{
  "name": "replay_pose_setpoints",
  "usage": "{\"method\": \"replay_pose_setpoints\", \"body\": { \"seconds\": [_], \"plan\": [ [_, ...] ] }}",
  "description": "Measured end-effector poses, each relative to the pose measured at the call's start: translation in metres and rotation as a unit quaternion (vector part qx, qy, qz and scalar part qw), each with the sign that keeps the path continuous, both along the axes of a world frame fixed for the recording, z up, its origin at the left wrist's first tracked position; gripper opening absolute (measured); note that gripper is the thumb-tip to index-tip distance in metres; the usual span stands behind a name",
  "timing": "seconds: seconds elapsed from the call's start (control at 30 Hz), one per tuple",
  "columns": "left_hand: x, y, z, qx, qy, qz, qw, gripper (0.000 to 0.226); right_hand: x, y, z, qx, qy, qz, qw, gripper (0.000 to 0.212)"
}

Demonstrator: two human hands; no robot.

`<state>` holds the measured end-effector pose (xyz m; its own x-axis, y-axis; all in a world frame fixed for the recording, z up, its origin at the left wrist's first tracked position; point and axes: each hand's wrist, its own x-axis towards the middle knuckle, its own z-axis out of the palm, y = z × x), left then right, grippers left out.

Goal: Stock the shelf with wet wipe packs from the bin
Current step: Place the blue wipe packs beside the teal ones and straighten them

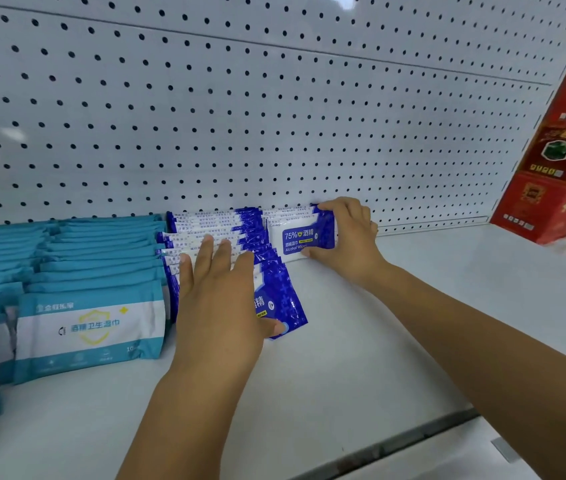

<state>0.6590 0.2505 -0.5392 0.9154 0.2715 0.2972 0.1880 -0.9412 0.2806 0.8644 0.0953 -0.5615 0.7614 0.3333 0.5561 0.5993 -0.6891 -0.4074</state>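
Shelf (413, 323), white, pegboard back (274, 116). Right hand (347, 233) pinches 1 blue wipe pack (300, 239): fingers curled over its top right edge, thumb under the bottom edge. Pack stands upright at the rear, close to the pegboard, just right of the row of blue packs (219, 223). Left hand (219, 296) lies on that row, fingers straight and spread, thumb touching the tilted front pack (285, 306). Teal packs (91, 271) stacked in rows to the left. Red boxes (558, 188) far right.

Left hand (219, 299), right hand (347, 237) bare; forearms (482, 334) bare to frame edge.
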Motion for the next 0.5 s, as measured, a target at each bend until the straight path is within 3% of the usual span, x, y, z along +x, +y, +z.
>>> {"method": "replay_pose_setpoints", "body": {
  "seconds": [0.2,0.3,0.5],
  "plan": [
    [-0.005,-0.013,0.002,-0.016,-0.034,-0.035,0.999,0.098,-0.029,-0.034,0.008,0.011,0.059,0.053,0.997,0.070],
    [-0.008,-0.029,-0.002,-0.036,-0.085,-0.073,0.993,0.083,-0.055,-0.065,0.011,-0.037,0.067,0.051,0.996,0.056],
    [-0.017,-0.080,-0.014,-0.086,-0.143,-0.165,0.972,0.058,-0.112,-0.154,0.026,-0.117,0.123,0.000,0.985,0.055]
  ]
}}
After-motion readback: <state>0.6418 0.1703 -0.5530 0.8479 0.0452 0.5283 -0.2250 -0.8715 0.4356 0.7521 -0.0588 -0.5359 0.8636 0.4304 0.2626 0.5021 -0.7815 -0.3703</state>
